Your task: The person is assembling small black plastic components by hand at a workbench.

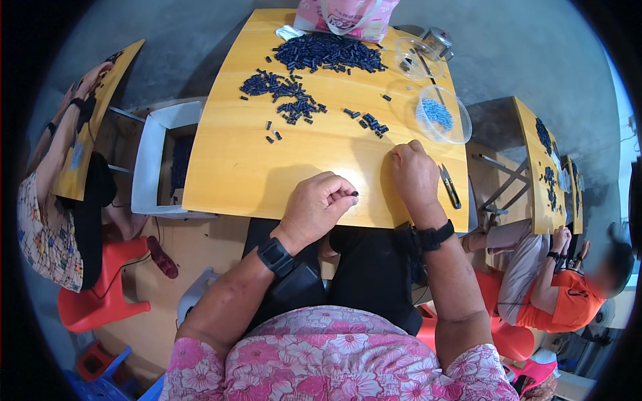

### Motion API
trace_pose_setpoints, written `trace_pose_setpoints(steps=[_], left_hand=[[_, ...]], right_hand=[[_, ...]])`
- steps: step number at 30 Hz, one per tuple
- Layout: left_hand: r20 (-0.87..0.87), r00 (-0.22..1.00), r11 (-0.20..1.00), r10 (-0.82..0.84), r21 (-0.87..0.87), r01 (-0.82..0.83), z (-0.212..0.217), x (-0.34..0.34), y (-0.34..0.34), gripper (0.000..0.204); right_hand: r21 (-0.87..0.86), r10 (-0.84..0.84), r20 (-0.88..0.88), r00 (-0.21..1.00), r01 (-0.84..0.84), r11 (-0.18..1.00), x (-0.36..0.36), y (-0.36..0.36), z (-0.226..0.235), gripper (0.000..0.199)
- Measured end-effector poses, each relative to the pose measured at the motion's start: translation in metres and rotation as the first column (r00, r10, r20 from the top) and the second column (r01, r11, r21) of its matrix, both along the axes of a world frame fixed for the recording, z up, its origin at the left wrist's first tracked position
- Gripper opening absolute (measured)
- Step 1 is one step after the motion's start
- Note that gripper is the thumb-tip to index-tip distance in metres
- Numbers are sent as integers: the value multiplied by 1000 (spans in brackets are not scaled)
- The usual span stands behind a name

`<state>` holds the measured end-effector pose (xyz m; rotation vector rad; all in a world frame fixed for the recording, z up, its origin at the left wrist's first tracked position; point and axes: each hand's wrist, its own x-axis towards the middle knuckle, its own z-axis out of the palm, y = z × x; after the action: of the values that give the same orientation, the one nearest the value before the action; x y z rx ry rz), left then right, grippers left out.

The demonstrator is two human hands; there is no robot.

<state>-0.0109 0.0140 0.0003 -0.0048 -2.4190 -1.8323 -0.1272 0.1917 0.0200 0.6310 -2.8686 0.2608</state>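
Observation:
My left hand (pixel 317 208) is above the near edge of the yellow table (pixel 231 167). It pinches a small dark cylindrical piece (pixel 354 194) between thumb and fingertips. To its right, my right hand (pixel 412 175) rests low over the tabletop with its fingers curled together; whatever they may hold is hidden. Beside that hand lies a pair of black thread snips (pixel 449 186). Farther off is a round clear tub (pixel 461 113) with small light blue pieces (pixel 436 115) in it. Several loose dark pieces (pixel 373 124) are scattered beyond my hands.
A large heap of dark pieces (pixel 328 52) and a smaller pile (pixel 294 100) cover the far tabletop. Behind them stands a pink bag (pixel 348 19). Another clear tub (pixel 409 67) and a metal mug (pixel 438 41) are far right. A white box (pixel 148 157) stands left. Other people work at both sides.

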Motion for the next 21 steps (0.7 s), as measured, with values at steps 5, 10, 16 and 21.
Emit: trace_pose_setpoints(steps=[5, 10, 16, 21], left_hand=[[-18, 1000, 1000, -8, -20, 7, -2, -2, 0, 12], [1, 1000, 999, -28, -26, 28, -2, -4, 0, 13], [5, 999, 999, -47, -3, 47, -7, -3, 1, 12], [-12, 1000, 999, -28, 17, 29, -6, -2, 2, 14]], right_hand=[[-5, 88, -24, 996, -88, 996, 11, 5, -8, 6], [-364, 325, -27, 945, -312, 877, 28, 5, 4, 10], [-443, 473, 216, 854, -345, 827, 44, 1, 16, 8], [-384, 528, 215, 821, -427, 819, 48, 3, 13, 12]])
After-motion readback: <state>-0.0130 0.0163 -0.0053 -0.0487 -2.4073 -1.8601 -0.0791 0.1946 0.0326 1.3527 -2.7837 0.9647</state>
